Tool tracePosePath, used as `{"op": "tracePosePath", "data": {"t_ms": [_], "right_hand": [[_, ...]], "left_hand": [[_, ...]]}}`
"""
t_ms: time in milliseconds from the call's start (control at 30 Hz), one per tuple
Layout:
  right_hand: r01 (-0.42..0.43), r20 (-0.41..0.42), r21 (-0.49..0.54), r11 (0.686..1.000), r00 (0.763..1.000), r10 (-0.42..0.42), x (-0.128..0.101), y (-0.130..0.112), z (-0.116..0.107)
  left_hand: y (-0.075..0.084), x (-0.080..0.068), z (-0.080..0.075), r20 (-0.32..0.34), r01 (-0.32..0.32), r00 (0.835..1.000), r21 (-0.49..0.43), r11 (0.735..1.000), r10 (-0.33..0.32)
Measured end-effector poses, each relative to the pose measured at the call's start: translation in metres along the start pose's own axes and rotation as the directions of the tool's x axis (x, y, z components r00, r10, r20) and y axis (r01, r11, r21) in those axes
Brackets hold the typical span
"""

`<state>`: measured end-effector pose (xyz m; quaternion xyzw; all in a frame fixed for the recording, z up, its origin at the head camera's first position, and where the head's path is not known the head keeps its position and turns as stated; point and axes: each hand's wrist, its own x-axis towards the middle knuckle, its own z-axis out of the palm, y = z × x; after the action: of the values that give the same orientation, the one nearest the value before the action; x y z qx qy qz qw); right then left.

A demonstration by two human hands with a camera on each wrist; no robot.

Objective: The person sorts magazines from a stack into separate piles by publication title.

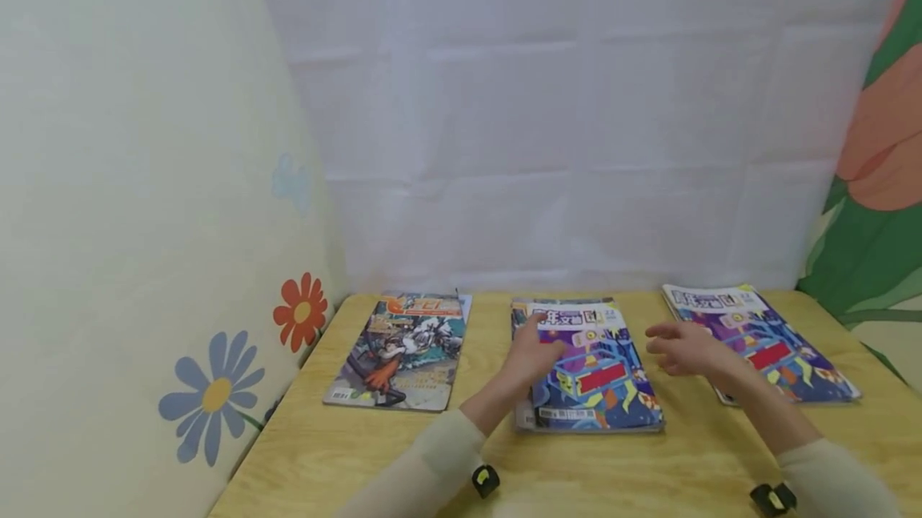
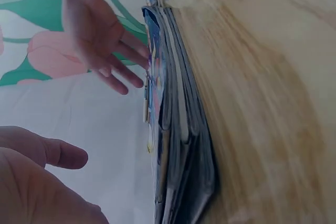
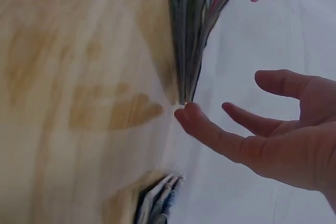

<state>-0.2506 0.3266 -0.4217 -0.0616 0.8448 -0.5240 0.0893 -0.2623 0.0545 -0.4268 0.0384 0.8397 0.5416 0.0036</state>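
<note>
Stage, judged from hand placement: squaring or taking hold of middle magazine stack (image 1: 587, 366), not yet gripped. Stack on wooden table (image 1: 331, 454), centre of three lots; comic magazine (image 1: 399, 350) well apart at 9 o'clock of it, right-hand stack (image 1: 763, 342) near at 3 o'clock.

Left hand (image 1: 531, 354) over stack's left edge, at roughly 9 o'clock of the cover; fingers relaxed and extended, holding nothing. Contact with cover probable from head view, not certain. From left wrist view, stack edge (image 2: 176, 129) seen side-on, several issues thick, spines slightly fanned.

Right hand (image 1: 684, 348) at 3 o'clock of stack, just beside its right edge, between the two blue-covered lots. Fingers spread and loosely bent, nothing held. In right wrist view a fingertip (image 3: 186, 115) close to stack corner (image 3: 184, 95); touching or a hair apart, cannot tell.

Next move, as judgement: both hands inward from 9 and 3 o'clock onto opposite edges, even pressure, since loose issues likely to slide or splay if only top cover is caught.
</note>
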Motion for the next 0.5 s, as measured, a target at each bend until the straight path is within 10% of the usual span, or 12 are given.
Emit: {"op": "tracePosePath", "data": {"t_ms": [500], "right_hand": [[-0.041, 0.046, 0.018, 0.999, 0.998, 0.040, 0.005, 0.008, 0.016]], "left_hand": [[0.002, 0.005, -0.010, 0.039, 0.198, 0.980, -0.208, 0.958, -0.194]]}}
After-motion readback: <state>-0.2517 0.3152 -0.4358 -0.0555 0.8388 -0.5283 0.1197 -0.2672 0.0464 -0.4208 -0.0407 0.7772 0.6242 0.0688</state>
